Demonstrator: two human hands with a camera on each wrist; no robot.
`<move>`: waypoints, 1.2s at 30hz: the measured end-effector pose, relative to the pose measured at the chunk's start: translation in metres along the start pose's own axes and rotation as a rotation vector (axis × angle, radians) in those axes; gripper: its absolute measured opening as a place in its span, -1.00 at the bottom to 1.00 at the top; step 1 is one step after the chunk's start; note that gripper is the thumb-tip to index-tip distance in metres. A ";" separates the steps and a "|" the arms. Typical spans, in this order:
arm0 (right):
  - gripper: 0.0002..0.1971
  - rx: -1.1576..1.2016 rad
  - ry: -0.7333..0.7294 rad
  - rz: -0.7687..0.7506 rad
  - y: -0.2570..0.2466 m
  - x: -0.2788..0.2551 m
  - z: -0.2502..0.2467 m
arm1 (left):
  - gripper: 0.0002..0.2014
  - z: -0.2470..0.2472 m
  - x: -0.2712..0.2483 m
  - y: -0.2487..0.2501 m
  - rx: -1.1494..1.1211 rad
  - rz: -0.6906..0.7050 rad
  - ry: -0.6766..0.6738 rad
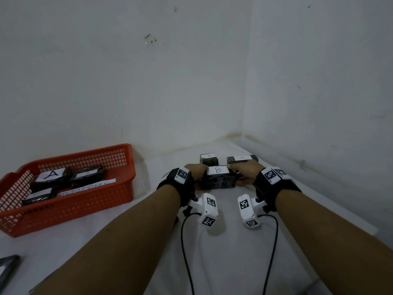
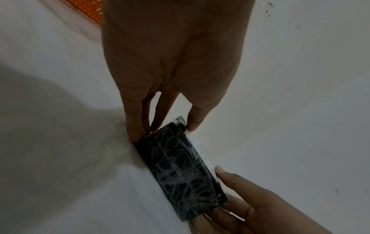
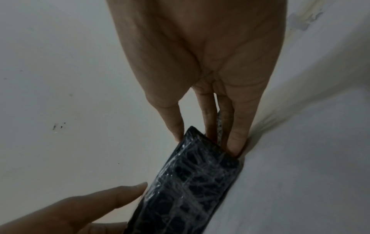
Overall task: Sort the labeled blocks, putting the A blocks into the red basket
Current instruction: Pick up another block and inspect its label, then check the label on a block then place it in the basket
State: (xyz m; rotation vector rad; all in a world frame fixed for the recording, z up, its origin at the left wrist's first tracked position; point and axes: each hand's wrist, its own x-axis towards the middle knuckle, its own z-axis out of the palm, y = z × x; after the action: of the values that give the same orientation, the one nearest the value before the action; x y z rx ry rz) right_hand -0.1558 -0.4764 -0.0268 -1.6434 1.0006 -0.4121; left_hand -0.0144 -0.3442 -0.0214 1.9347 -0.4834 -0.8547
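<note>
A dark wrapped block with a white "B" label (image 1: pixel 218 177) lies on the white cloth at the centre. My left hand (image 1: pixel 197 170) pinches its left end between thumb and fingers, and my right hand (image 1: pixel 242 172) pinches its right end. In the left wrist view the B block (image 2: pixel 180 171) runs from my left hand (image 2: pixel 166 132) to my right hand (image 2: pixel 240 199). The right wrist view shows the same block (image 3: pixel 190 182) in my right hand (image 3: pixel 204 140). Two "A" blocks (image 1: pixel 209 159) (image 1: pixel 242 159) stand just behind. The red basket (image 1: pixel 102 201) at the left holds several dark blocks, one labelled A (image 1: pixel 51 175).
White walls meet in a corner close behind and to the right of the blocks. A paper strip with writing (image 1: pixel 89 186) lies in the basket. A dark flat object (image 1: pixel 8 267) sits at the near left edge. Black cables (image 1: pixel 185 252) trail from the wrist cameras.
</note>
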 end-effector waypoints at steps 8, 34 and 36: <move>-0.82 0.011 0.102 -0.071 -0.004 -0.020 -0.009 | -0.69 -0.023 -0.019 0.004 0.089 0.058 -0.014; -0.21 -0.527 -0.428 -0.612 -0.074 -0.258 0.169 | -0.44 -0.226 -0.242 -0.094 0.987 0.174 0.067; -0.23 -0.540 -0.479 -0.636 -0.073 -0.269 0.185 | -0.27 -0.235 -0.254 -0.111 1.012 0.121 0.085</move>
State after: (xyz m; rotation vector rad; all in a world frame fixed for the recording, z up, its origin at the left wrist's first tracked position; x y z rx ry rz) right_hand -0.1513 -0.1487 0.0403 -2.4042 0.2072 -0.1389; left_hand -0.0166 0.0119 0.0500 2.7854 -1.1157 -0.4527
